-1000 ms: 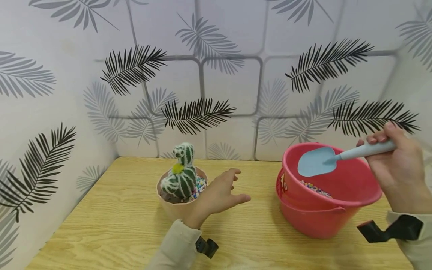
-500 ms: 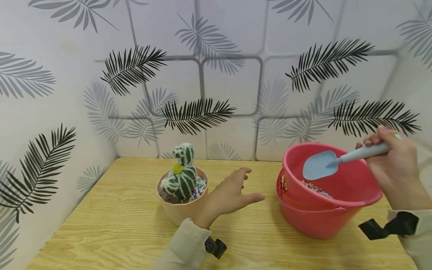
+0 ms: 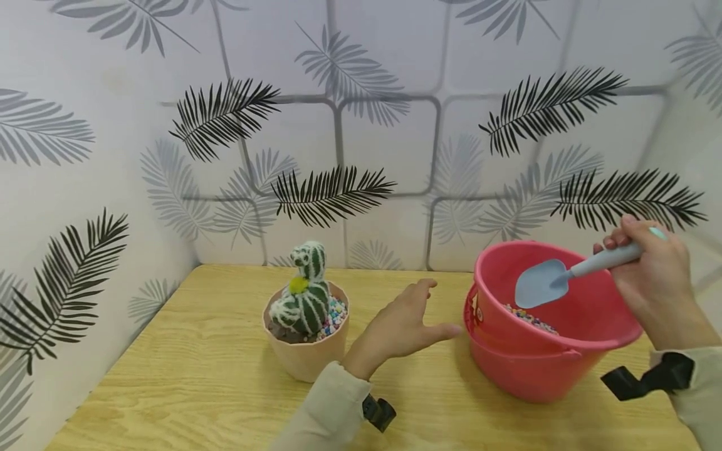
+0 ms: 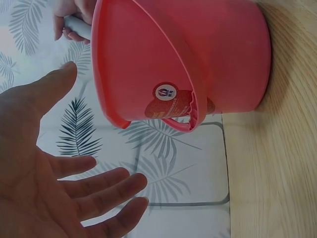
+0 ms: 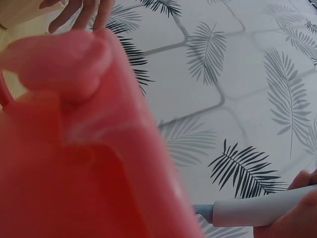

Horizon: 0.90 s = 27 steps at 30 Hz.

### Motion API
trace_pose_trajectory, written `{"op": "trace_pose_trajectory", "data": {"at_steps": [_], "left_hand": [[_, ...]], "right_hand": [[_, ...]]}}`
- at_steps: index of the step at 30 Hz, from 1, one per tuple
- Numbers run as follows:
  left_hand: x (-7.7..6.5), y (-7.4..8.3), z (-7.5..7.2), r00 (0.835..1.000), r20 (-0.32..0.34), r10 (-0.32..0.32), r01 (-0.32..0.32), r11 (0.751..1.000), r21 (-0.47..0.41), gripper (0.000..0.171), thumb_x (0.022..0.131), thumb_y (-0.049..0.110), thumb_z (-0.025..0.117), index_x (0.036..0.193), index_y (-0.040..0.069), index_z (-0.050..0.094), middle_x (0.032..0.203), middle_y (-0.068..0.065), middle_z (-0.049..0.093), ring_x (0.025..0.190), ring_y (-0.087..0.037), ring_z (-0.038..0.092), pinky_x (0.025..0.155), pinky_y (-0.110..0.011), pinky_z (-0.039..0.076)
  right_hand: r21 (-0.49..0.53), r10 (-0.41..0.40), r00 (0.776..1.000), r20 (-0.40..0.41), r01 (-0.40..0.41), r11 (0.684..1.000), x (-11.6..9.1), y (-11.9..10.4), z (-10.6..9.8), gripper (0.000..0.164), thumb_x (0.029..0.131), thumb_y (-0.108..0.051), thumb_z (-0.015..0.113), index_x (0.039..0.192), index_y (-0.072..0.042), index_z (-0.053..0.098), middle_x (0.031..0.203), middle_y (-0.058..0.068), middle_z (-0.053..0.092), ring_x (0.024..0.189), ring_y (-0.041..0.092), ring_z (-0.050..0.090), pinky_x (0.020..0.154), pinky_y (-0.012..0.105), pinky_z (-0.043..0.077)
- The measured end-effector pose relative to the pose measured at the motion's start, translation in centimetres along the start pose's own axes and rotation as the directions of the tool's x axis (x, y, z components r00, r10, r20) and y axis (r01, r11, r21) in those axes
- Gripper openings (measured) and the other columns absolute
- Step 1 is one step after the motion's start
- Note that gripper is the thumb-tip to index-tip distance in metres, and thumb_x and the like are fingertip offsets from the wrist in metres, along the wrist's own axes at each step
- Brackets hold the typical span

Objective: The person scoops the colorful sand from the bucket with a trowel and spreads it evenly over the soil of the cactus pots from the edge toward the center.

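Note:
My right hand [image 3: 654, 269] grips the pale handle of a light blue toy shovel [image 3: 543, 283]. The blade hangs inside the mouth of a red bucket [image 3: 524, 369], above many small coloured beads [image 3: 531, 319]. In the right wrist view the shovel's handle [image 5: 262, 210] lies in the fingers, beyond the blurred bucket rim. My left hand [image 3: 395, 326] hovers between the bucket and a potted cactus, fingers spread and thumb pointing at the bucket. The left wrist view shows this hand [image 4: 64, 168] apart from the bucket, holding nothing.
A knitted-looking green cactus [image 3: 307, 297] with a yellow flower stands in a peach pot [image 3: 301, 360] on the left, with coloured beads inside. The wooden table [image 3: 169, 357] meets a leaf-patterned wall [image 3: 389, 219] at the back.
My left hand has moved right, away from the pot and closer to the bucket. The shovel's blade has sunk slightly and shifted right within the bucket's mouth.

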<state>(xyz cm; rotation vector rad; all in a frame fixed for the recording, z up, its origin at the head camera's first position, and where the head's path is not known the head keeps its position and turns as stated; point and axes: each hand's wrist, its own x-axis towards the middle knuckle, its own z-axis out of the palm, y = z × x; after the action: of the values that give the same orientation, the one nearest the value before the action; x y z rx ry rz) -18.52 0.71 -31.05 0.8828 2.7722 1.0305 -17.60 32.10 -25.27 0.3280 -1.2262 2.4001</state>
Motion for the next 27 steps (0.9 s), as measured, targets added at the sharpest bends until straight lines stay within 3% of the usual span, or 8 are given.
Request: {"op": "trace_pose_trajectory", "data": {"at_steps": [3, 6, 11, 17, 27], "left_hand": [[0.4, 0.1, 0.3, 1.000, -0.002, 0.001, -0.001, 1.000, 0.003, 0.089, 0.083, 0.059, 0.064, 0.148, 0.010, 0.028, 0.145, -0.010, 0.042, 0.126, -0.024, 0.050, 0.100, -0.043, 0.046], [0.7, 0.3, 0.6, 1.000, -0.011, 0.010, -0.009, 1.000, 0.013, 0.093, 0.081, 0.061, 0.064, 0.149, 0.011, 0.025, 0.146, -0.010, 0.040, 0.126, -0.023, 0.050, 0.100, -0.043, 0.046], [1.3, 0.8, 0.8, 0.999, -0.025, 0.038, -0.038, 0.999, 0.010, 0.096, 0.080, 0.060, 0.066, 0.150, 0.012, 0.023, 0.147, -0.010, 0.038, 0.129, -0.023, 0.047, 0.100, -0.042, 0.046], [2.0, 1.3, 1.3, 0.999, -0.032, 0.043, -0.043, 0.999, 0.001, 0.096, 0.078, 0.062, 0.068, 0.149, 0.013, 0.025, 0.146, -0.007, 0.039, 0.128, -0.020, 0.047, 0.098, -0.040, 0.047], [2.8, 2.5, 1.9, 0.999, -0.032, 0.029, -0.029, 1.000, 0.009, 0.092, 0.075, 0.066, 0.066, 0.146, 0.020, 0.030, 0.140, -0.002, 0.044, 0.115, -0.018, 0.055, 0.083, -0.037, 0.054]], "right_hand": [[0.028, 0.006, 1.000, 0.001, -0.006, 1.000, 0.1, -0.1, -0.2, 0.018, 0.095, -0.004, 0.054, 0.078, 0.000, 0.053, 0.071, 0.009, 0.051, 0.072, 0.020, 0.046, 0.070, 0.031, 0.042], [-0.006, -0.002, 1.000, -0.004, 0.002, 1.000, 0.2, 0.0, -0.3, 0.016, 0.094, -0.005, 0.056, 0.079, 0.000, 0.053, 0.072, 0.009, 0.051, 0.072, 0.020, 0.047, 0.069, 0.030, 0.044], [-0.152, -0.014, 0.999, -0.038, 0.008, 0.988, 0.3, 0.1, -0.3, 0.019, 0.090, -0.012, 0.064, 0.077, -0.003, 0.053, 0.072, 0.005, 0.050, 0.075, 0.017, 0.046, 0.070, 0.025, 0.045], [-0.134, 0.019, 1.000, -0.025, -0.022, 0.991, 0.5, 0.1, -0.6, 0.019, 0.091, -0.005, 0.062, 0.074, 0.000, 0.056, 0.067, 0.007, 0.054, 0.068, 0.017, 0.052, 0.064, 0.026, 0.047], [-0.147, 0.071, 0.997, 0.016, -0.068, 0.987, 0.5, 0.8, -0.9, 0.018, 0.091, 0.003, 0.059, 0.073, 0.002, 0.061, 0.062, 0.008, 0.056, 0.059, 0.018, 0.056, 0.062, 0.024, 0.052]]}}
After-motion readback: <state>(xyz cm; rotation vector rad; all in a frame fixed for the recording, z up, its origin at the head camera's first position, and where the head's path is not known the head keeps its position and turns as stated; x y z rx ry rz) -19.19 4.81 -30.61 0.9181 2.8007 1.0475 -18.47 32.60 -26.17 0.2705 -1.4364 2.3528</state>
